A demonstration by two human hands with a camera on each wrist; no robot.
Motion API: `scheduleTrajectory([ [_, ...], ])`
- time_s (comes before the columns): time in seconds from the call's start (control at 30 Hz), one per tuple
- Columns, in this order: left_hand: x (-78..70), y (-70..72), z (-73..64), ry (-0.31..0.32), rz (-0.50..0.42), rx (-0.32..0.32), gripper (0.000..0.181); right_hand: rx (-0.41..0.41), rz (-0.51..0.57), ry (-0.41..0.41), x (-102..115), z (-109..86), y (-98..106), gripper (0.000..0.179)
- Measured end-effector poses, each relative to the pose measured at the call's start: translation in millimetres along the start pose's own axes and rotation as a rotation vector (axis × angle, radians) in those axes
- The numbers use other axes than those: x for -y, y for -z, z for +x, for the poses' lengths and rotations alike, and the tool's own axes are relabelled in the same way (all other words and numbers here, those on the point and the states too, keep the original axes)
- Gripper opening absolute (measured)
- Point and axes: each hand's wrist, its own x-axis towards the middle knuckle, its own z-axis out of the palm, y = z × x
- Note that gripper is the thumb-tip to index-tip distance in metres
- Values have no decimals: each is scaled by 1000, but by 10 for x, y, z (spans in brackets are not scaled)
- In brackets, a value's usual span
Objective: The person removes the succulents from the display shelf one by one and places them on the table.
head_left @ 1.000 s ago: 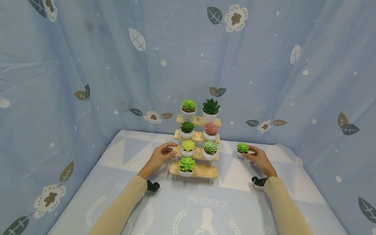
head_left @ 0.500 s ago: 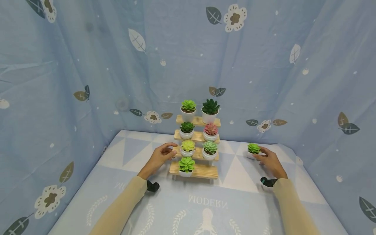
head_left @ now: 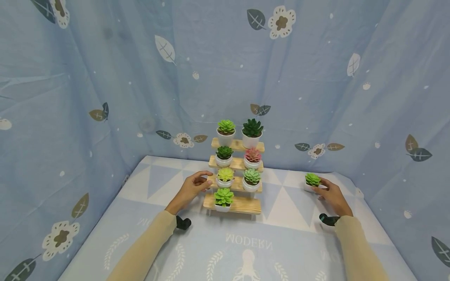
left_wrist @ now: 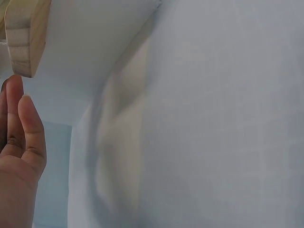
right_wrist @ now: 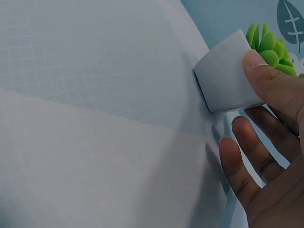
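A tiered wooden stand [head_left: 242,204] stands mid-table with small potted succulents on its shelves. My left hand [head_left: 191,190] is at its left side, fingertips right at a shelf end [left_wrist: 31,38]; the fingers in the left wrist view are fairly straight. My right hand [head_left: 333,197] pinches a bright green succulent [head_left: 312,180] in a white pot [right_wrist: 225,76], well right of the stand. The thumb [right_wrist: 259,69] lies on the pot's side, while two lower fingers are off it. The pot's base is close over the tablecloth.
A dark green succulent [head_left: 252,128] and a pink succulent [head_left: 252,155] stand in the right column. On the lowest shelf, a green succulent [head_left: 224,197] sits at the left, with bare wood to its right. A blue patterned curtain [head_left: 225,78] surrounds the table [head_left: 211,242].
My right hand has moved rightward with the potted succulent, away from the stand and slightly nearer to me. My left hand and the stand have stayed in place.
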Motion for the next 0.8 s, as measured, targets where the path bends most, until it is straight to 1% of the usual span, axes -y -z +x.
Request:
scheduleTrajectory([
  [0.13,2,-1,-1,6,-6,3,43,3,-11,-12,-9,2,4,93],
  [0.3,9,-1,8,13,-18,8,42,-4,-26,-24,5,4,-6,88],
  [0.37,-44,-11,-9,10,-18,11,41,-8,-18,-29,8,13,-14,85],
  [0.47,-164,-34,-55,8,-22,15,40,-9,2,-43,12,24,-18,82],
  [0.57,-261,-52,-104,-1,-24,16,40,-10,12,-65,12,31,-19,82],
  [0.8,-267,-60,-106,1,-25,13,41,-16,18,-85,17,35,-25,80],
])
